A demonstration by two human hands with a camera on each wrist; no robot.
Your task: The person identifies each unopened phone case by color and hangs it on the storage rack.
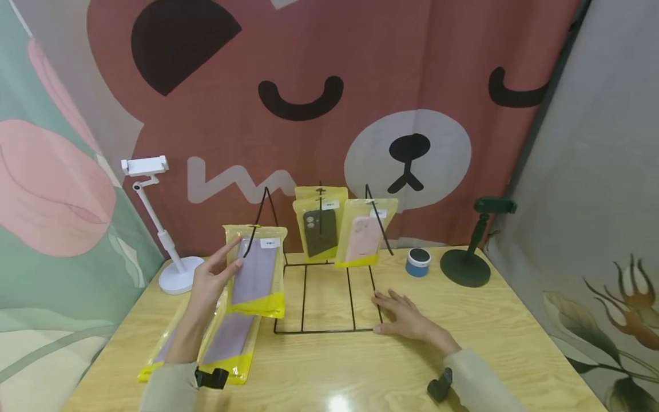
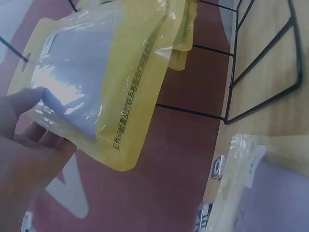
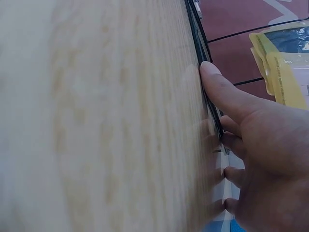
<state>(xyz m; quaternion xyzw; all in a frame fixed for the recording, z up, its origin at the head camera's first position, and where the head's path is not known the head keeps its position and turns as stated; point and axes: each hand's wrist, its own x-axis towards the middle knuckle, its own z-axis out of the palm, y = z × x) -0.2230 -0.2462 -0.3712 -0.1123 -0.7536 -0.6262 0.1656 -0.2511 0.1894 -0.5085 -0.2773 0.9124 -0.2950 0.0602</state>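
While the left hand point(image 1: 208, 283) pinches a yellow-edged bag point(image 1: 254, 277) by its left side, thumb in front and fingers behind, the left hook of a black wire rack point(image 1: 329, 331) goes through the hole at the top of that bag. There is a light purple phone case point(image 1: 250, 283) inside it, and a white sticker point(image 1: 270, 243) near the top. The right hand point(image 1: 409, 320) holds nothing; its fingers are loosely spread, and it touches the right front corner of the rack's bottom.

On the middle hook hangs a bag with a dark case point(image 1: 320, 233), with one more bag point(image 1: 304, 192) behind it. A bag with a pink case point(image 1: 362, 237) hangs on the right hook. Below the left hand, two bags with purple cases point(image 1: 231, 337) lie on the wooden table point(image 1: 293, 372), one partly hidden by the arm. A white stand point(image 1: 177, 277) is at the back left. A little blue tub point(image 1: 418, 264) and a dark green stand point(image 1: 465, 269) are at the back right. Behind everything is a curtain point(image 1: 216, 126) with a big bear face.
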